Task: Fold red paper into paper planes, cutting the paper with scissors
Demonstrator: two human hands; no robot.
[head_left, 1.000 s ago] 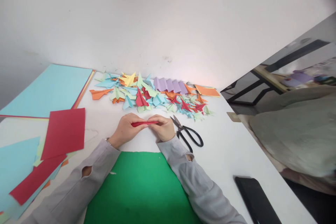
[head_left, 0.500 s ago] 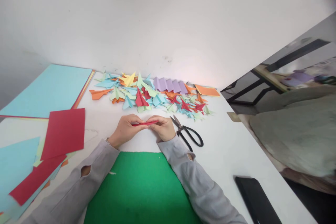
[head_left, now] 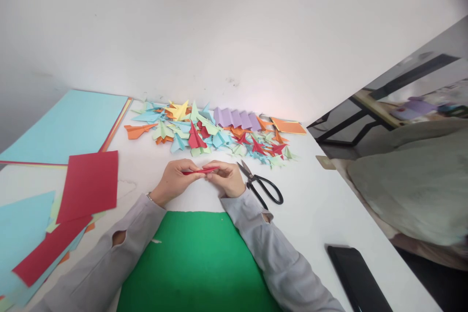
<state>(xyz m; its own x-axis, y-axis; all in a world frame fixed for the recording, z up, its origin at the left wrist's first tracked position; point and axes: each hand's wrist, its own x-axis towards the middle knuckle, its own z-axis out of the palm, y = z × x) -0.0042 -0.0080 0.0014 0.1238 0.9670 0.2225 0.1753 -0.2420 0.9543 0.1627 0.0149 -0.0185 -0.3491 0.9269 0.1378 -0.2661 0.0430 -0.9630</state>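
Observation:
A narrow folded piece of red paper [head_left: 209, 170] is pinched between both hands, above the white table just beyond the green mat [head_left: 193, 258]. My left hand [head_left: 177, 180] grips its left end, and my right hand [head_left: 227, 178] grips the right end, thumbs and fingertips close together. Fingers cover much of the paper. Beyond the hands lies a heap of small folded paper planes [head_left: 197, 134] in red, blue, green, orange and yellow. Black-handled scissors [head_left: 261, 183] rest open just right of my right hand.
Blue sheets [head_left: 69, 124] are stacked at the back left. A red sheet [head_left: 89, 185] and a red strip [head_left: 54, 248] lie nearer on the left. Pleated purple paper [head_left: 237, 119] and orange paper [head_left: 288, 126] lie along the wall. A black phone-like object [head_left: 358, 278] is at the front right.
The red paper's right end has tilted up slightly between the fingers. Both hands keep nearly the same place; everything else looks unchanged.

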